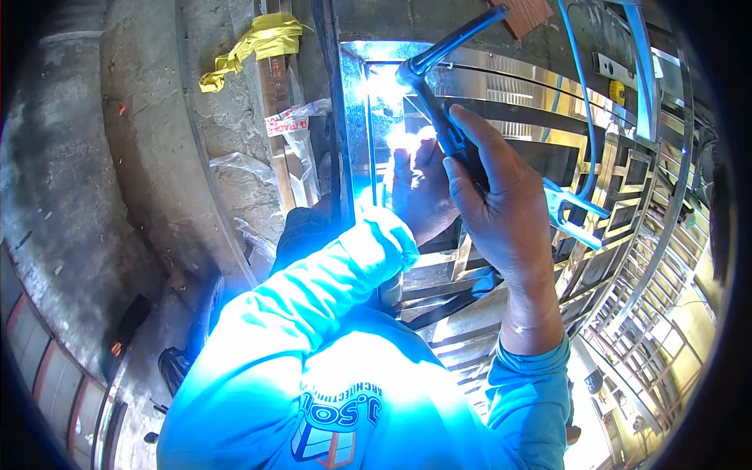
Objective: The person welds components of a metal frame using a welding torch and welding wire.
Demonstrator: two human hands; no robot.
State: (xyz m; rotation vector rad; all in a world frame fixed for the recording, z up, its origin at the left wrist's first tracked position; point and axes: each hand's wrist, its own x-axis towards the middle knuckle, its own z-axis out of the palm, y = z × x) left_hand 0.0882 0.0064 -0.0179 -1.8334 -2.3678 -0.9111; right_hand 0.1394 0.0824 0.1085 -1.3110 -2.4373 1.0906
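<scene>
My right hand is closed around the black handle of a welding torch. The torch's long back cap slants up to the right, and its head sits beside a bright arc at the corner of a shiny metal frame. Just below the arc is my left hand, with its fingers drawn in. A thin dark line runs from the glare toward those fingers. Whatever they hold is washed out by the light. My left sleeve crosses from the lower left, lit strongly blue-white.
A spring-type clamp grips near the frame at right, beside a blue cable. Metal grilles spread along the right. A yellow tape measure lies at the far right. Yellow cloth wraps a bar at upper left.
</scene>
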